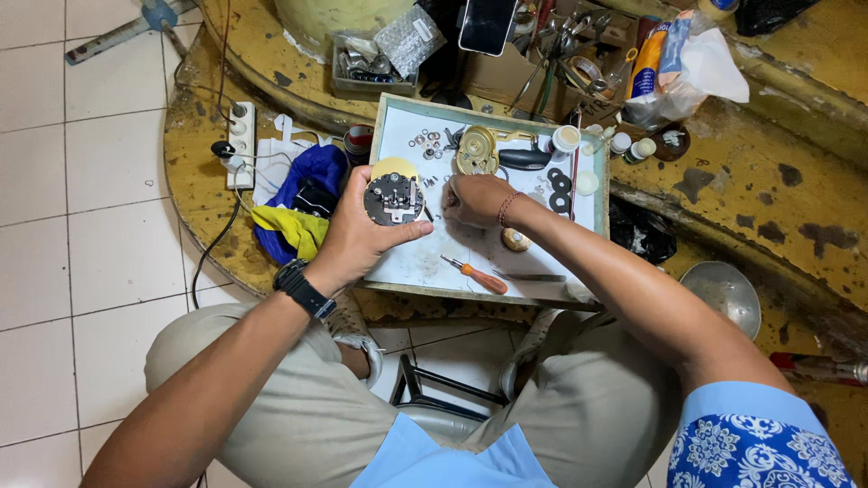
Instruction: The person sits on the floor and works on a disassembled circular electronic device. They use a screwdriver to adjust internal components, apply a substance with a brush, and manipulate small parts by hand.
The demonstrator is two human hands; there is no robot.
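Black metal, round and flat: a disc-shaped mechanism plate point(394, 198) with small fittings on its face is held in the left hand point(357, 237), fingers curled behind it and the thumb along its near edge, face turned up toward the camera, apparently to keep it level and readable over the white work tray point(416, 258). The plate sits at the far end of that grip, above the tray's left edge. The right hand point(472, 199) is just to its right, fingers drawn together; whether they pinch a small part cannot be told. An orange-handled screwdriver point(475, 275) lies near on the tray, within reach. A brass-coloured mechanism point(476, 150) and loose washers point(425, 143) rest farther off. A blue and yellow cloth point(303, 203) lies left of the tray.
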